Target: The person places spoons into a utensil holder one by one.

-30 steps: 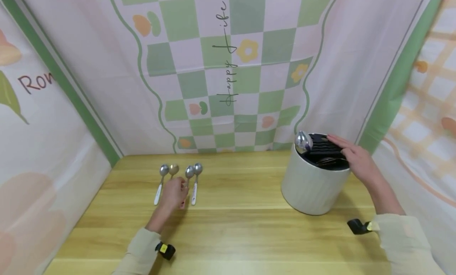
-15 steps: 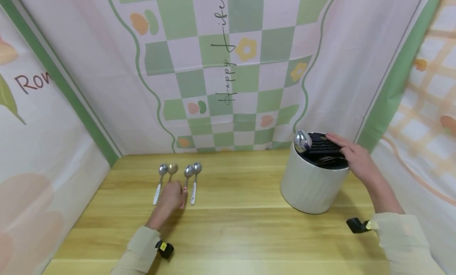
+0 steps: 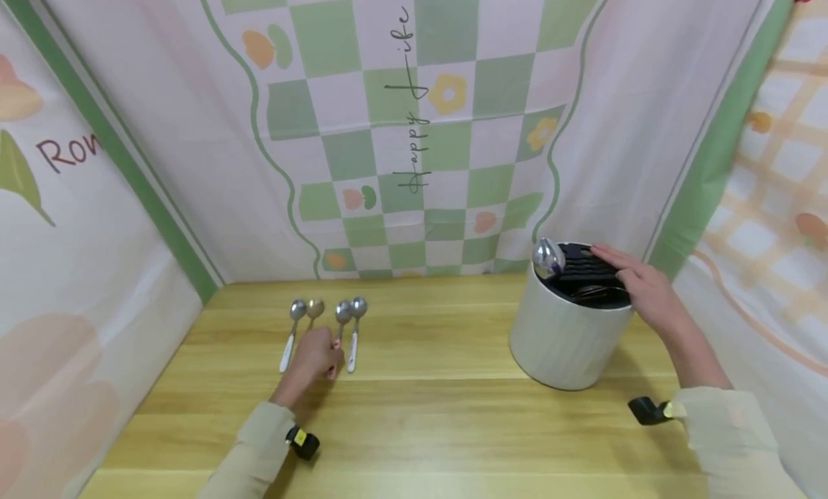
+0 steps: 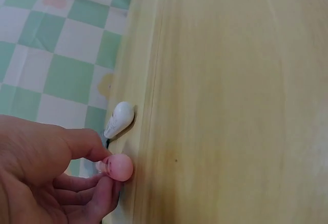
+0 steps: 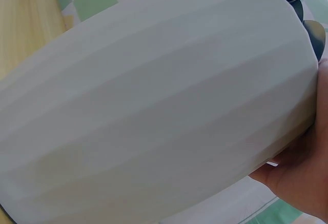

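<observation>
Pink is the handle end we see pinched between the thumb and fingers of our left hand, low against the wooden tabletop; the left wrist view shows this pink-handled spoon gripped at its rounded tip, with a white-handled spoon lying just beside it. From the head view, four spoons lie in a row at the far left of the tabletop, bowls pointing toward the checked backdrop, and our left hand covers the near ends of the middle ones. Well apart to the right stands a white ribbed holder with a black slotted insert, a steel spoon bowl poking up at its far left rim. Our right hand rests on the holder's top right edge, fingers stretched flat over the insert and palm against the side wall, grasping nothing.
</observation>
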`<state>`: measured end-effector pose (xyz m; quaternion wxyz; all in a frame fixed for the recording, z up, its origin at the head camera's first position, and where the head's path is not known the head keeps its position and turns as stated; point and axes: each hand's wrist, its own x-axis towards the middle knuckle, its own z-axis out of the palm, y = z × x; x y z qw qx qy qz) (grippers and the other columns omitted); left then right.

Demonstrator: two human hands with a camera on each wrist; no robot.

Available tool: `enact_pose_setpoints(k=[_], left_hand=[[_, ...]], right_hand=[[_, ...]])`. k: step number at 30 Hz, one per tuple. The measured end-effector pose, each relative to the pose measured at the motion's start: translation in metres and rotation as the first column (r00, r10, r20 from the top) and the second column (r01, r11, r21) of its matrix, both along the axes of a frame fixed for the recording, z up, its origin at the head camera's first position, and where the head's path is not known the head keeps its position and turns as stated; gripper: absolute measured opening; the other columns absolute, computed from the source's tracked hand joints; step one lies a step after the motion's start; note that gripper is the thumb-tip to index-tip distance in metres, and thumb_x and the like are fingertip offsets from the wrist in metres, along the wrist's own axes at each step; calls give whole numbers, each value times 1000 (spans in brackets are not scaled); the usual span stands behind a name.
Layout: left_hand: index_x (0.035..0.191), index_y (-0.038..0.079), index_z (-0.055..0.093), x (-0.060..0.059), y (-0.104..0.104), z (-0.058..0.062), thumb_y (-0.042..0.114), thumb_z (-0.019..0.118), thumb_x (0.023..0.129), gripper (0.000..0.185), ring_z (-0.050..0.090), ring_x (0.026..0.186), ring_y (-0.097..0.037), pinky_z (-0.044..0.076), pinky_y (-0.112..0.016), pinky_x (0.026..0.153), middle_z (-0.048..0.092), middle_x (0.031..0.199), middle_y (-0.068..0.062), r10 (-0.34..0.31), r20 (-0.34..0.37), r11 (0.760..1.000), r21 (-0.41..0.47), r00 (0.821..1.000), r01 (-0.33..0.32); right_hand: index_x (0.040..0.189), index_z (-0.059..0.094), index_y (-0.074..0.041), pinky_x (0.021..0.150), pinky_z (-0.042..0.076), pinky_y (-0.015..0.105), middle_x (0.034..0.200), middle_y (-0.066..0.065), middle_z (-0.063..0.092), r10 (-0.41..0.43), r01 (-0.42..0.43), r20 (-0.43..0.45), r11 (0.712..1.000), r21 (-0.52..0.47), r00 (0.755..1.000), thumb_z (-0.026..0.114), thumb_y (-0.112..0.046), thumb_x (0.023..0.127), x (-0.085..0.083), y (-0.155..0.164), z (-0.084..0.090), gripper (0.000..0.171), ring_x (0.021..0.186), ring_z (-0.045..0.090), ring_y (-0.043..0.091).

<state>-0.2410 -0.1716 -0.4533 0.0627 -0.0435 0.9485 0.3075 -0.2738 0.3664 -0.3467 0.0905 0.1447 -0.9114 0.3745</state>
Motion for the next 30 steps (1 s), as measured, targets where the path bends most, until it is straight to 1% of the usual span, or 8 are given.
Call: enact_pose_setpoints(k=[3,11,14,18,20,25,27,30], left_hand=[[66,6,64,1,-2,0,2,61,89,23,53,40,-13,35,-17,38,63,52,-6,10,-21,1000,20,1000,-9],[68,6,67,2,4,10,10,65,91,24,52,43,-12,30,-17,38,64,54,-3,-18,-141,996,84,990,31],[70,6,69,3,13,16,9,68,87,18,52,44,-11,31,-18,39,64,55,-1,-40,-225,997,55,974,53],[78,5,70,6,28,26,8,71,83,6,56,49,-9,39,-18,42,66,62,1,-48,-305,998,29,951,60],[83,5,69,6,37,31,7,71,83,3,58,51,-9,43,-19,43,66,66,1,-59,-326,996,39,943,75],[91,3,68,8,60,43,6,69,84,8,60,53,-11,44,-19,43,68,70,-1,-82,-337,986,109,938,125],[93,1,68,8,68,47,6,69,85,10,60,54,-11,44,-18,44,69,72,-2,-95,-355,983,114,930,144],[94,0,67,7,81,51,7,70,86,11,59,56,-8,46,-18,47,69,74,-3,-129,-394,981,81,910,174]], right_hand=[[153,37,-12,123,7,60,163,12,25,5,-5,5,1000,3,1000,18,-20,106,-1,-1,0,51,149,15,50],[154,35,-12,118,8,70,163,16,23,8,-8,29,1000,-5,1000,18,-18,106,-3,-1,1,51,149,13,51],[154,35,-12,118,8,70,163,16,22,9,-9,33,1000,-3,999,18,-18,106,-2,0,1,51,149,13,51],[154,35,-12,117,8,71,163,16,22,12,-12,26,1000,0,1000,18,-18,106,-2,1,1,51,148,14,52],[154,35,-12,118,9,70,163,16,23,11,-11,14,1000,3,1000,18,-18,106,-1,2,0,51,148,14,52],[153,37,-11,120,8,67,163,15,24,9,-9,0,1000,2,1000,19,-18,106,-1,2,0,51,148,15,52],[153,37,-11,120,8,66,163,15,24,12,-12,3,1000,-3,1000,19,-18,106,-2,1,0,51,148,15,51],[153,37,-11,120,8,67,163,16,24,12,-12,10,1000,-12,1000,19,-18,106,-1,0,0,51,149,15,51]])
